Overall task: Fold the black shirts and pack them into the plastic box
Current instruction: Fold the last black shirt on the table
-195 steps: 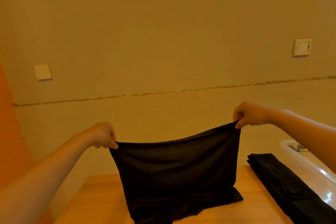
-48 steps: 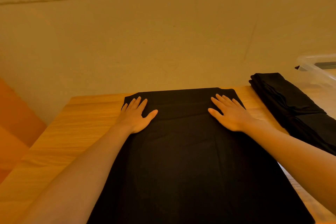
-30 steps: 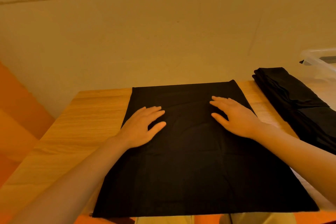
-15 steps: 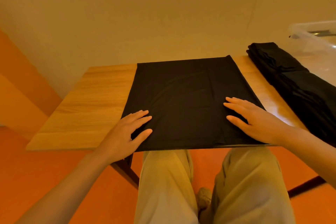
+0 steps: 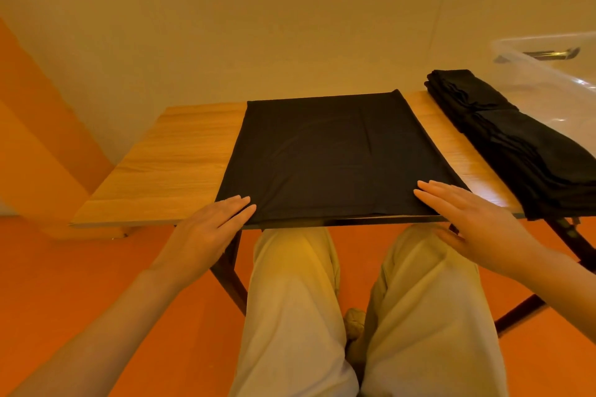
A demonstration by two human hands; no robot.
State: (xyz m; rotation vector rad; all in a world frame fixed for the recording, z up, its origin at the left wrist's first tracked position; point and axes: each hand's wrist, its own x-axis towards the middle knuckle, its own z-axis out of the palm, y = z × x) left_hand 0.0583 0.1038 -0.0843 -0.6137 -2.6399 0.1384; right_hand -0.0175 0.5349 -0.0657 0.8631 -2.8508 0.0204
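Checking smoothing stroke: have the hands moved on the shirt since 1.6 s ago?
Yes. Left hand and right hand slid from the shirt's far edge to its near edge.

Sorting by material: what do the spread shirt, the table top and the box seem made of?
Spread shirt: thin matte knit fabric, probably; soft creases. Table top: wood or wood-look laminate; grain lines, slight sheen. Box: clear glossy plastic; see-through wall with glints.

A plain home room — wooden table (image 5: 167, 151), bare cream wall (image 5: 258, 35), orange floor (image 5: 96, 284).
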